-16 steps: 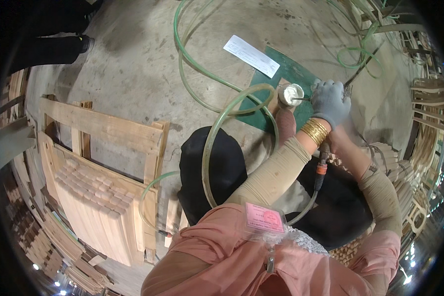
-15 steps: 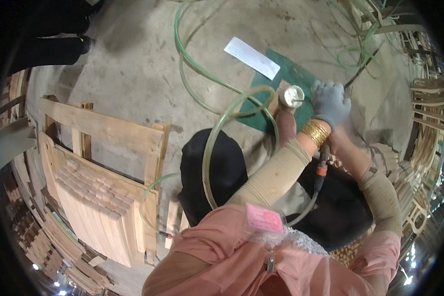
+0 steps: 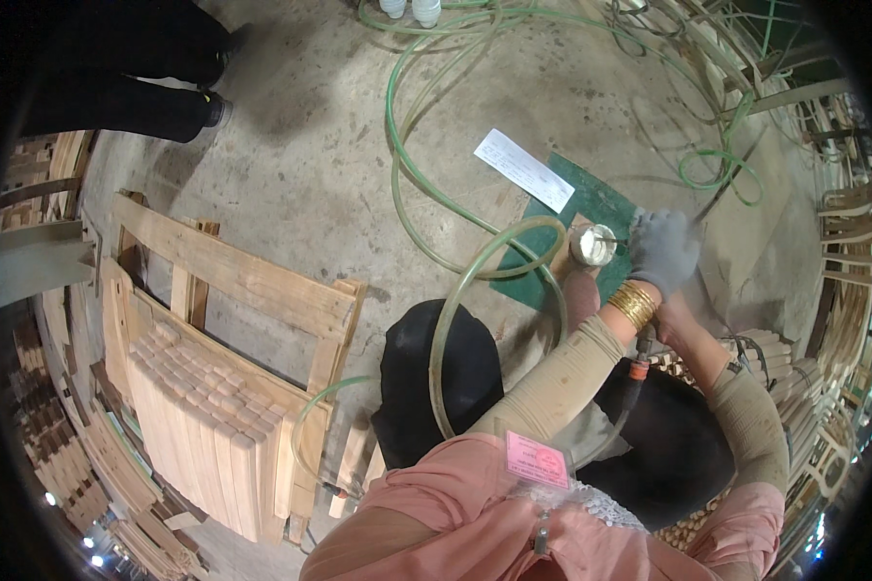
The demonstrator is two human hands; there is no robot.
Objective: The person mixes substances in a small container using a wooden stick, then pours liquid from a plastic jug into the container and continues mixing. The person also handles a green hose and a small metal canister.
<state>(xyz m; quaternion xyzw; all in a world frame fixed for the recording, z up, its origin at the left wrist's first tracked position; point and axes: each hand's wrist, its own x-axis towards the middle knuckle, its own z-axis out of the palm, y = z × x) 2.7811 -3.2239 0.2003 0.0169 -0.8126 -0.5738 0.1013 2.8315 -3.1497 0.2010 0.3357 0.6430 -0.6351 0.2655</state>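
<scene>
Tilting your head has slid everything lower in view, wooden pallet (image 3: 233, 281) to green hose (image 3: 455, 320), yet nothing has really moved. The small white jar (image 3: 592, 244) stays on the green mat (image 3: 591, 198). Your gloved left hand (image 3: 664, 252) stays curled shut beside it (contents unclear), and your right hand is hidden under that wrist.

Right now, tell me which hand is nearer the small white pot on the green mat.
Left. The gloved left hand sits just right of the white pot; the right hand is hidden behind the left wrist, nearer the body.
</scene>
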